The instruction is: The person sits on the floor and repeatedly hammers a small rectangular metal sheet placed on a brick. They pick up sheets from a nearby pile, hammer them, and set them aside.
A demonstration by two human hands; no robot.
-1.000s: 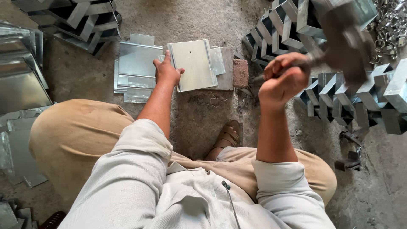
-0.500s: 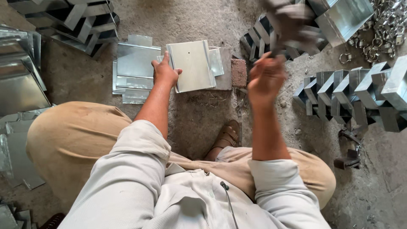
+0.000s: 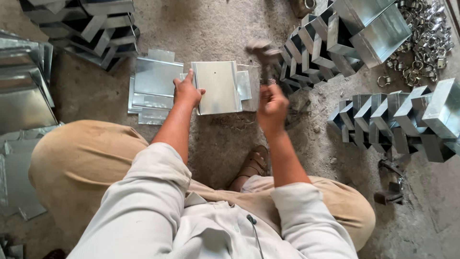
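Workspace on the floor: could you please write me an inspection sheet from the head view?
Surface: rough concrete floor, dusty.
Job's things: folded metal sheet on a block; blurred hammer above its right edge.
Clutter: flat sheets, rows of folded channels, metal rings, sheet stack.
Hands: left hand presses the sheet's left edge; right hand grips the hammer.
Cables: thin cord on shirt.
Surroundings: sandal between the knees.
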